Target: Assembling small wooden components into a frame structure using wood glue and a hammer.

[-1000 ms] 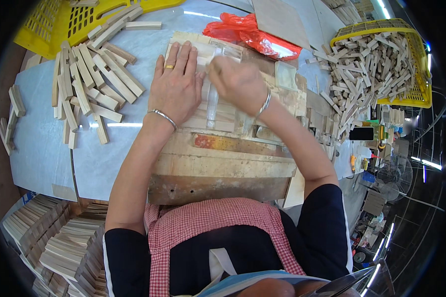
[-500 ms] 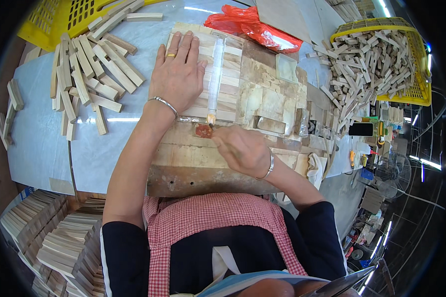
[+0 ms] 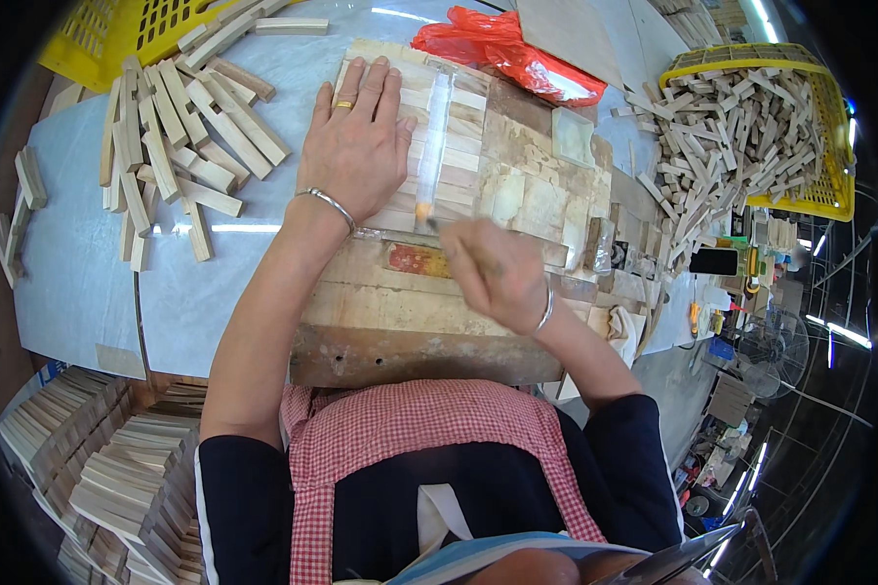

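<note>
A row of wooden strips (image 3: 466, 119) lies side by side on a worn wooden board (image 3: 390, 304). My left hand (image 3: 356, 146) rests flat on their left part, fingers stretched out. Across the strips runs a shiny whitish band (image 3: 435, 136). My right hand (image 3: 495, 273) is closed round what looks like a small brush (image 3: 423, 214), most of its handle hidden in the fist. Its pale orange tip touches the near end of the band. Below it, a red and yellow patch (image 3: 415, 258) shows on the board.
Loose notched wooden sticks (image 3: 190, 146) are heaped at left, near a yellow crate (image 3: 98, 44). Another yellow basket (image 3: 834, 146), full of short sticks, stands far right. A red plastic bag (image 3: 517, 58) lies beyond the board. Stacked wood pieces (image 3: 132, 478) sit lower left.
My right hand has moved slightly right and away from me, bringing the brush tip onto the near end of the band. More of the red and yellow patch shows. My left hand stays on the strips.
</note>
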Demonstrator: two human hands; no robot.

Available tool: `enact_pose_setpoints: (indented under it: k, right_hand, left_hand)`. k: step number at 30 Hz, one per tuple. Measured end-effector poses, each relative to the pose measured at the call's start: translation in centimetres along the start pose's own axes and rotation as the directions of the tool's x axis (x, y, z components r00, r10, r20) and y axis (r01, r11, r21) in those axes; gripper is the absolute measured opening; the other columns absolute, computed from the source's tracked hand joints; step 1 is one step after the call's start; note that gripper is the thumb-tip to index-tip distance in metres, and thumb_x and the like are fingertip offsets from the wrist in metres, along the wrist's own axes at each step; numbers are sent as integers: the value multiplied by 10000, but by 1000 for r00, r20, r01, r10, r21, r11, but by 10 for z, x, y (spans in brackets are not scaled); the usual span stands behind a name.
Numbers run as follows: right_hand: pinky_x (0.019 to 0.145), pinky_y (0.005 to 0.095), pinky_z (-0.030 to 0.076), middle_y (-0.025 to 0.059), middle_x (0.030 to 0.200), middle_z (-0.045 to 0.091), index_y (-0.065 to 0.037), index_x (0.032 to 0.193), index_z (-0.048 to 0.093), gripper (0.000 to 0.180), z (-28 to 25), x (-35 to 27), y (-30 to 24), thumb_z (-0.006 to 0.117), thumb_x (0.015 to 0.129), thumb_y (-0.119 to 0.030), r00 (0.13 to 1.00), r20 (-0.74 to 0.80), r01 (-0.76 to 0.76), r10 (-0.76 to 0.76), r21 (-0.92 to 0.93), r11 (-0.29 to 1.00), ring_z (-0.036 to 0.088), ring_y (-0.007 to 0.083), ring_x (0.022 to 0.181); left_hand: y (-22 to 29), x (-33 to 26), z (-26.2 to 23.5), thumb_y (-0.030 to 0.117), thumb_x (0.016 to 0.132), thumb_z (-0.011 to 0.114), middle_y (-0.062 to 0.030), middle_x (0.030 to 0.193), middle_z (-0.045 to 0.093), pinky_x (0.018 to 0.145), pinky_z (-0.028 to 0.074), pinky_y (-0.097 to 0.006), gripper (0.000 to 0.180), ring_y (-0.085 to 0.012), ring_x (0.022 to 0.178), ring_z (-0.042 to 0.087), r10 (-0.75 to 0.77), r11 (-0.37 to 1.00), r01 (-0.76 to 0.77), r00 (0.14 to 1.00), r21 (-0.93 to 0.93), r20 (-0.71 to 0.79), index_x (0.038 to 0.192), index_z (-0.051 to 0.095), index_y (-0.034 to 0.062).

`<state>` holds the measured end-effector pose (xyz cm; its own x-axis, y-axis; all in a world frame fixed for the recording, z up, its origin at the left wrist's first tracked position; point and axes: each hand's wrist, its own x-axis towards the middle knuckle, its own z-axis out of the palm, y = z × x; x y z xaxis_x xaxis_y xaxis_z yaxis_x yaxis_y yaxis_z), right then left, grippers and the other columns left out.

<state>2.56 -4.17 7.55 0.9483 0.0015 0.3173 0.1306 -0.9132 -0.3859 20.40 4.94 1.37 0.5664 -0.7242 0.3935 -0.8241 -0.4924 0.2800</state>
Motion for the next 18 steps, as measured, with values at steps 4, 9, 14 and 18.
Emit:
enact_pose_setpoints:
  k: [4,9,14,18]
  right_hand:
    - [465,252,452,106,724,620,-7,932,609,82,8,-10,-8,606,871,-61,991,-134,41,-26,110,993,596,154,545]
    - [471,240,463,107,727,635,19,946,611,84,4,-9,-12,596,882,-33,997,-21,-69,74,168,983,623,140,556]
    - [457,228,469,71,694,627,28,948,603,115,6,-5,-6,561,923,-76,971,-48,-208,235,313,927,621,107,550]
    - [444,222,475,45,660,609,39,933,586,151,-2,2,-5,539,942,-103,874,127,-462,469,514,722,619,105,538]
  left_hand:
    - [-1,2,1,302,941,436,-127,1421,409,1093,281,-484,493,-288,1346,336,1,1000,-1,1000,5,-7,1331,445,0]
    - [-1,0,0,281,955,424,-117,1425,406,1087,294,-472,474,-287,1342,342,-10,999,10,1000,35,5,1349,428,19]
    - [0,0,-2,280,957,419,-118,1427,402,1090,290,-469,474,-288,1344,338,-5,1000,5,1000,24,10,1351,425,18]
    - [0,-1,-2,281,957,417,-118,1428,401,1091,288,-467,474,-286,1347,335,-6,1000,5,1000,30,19,1349,427,15]
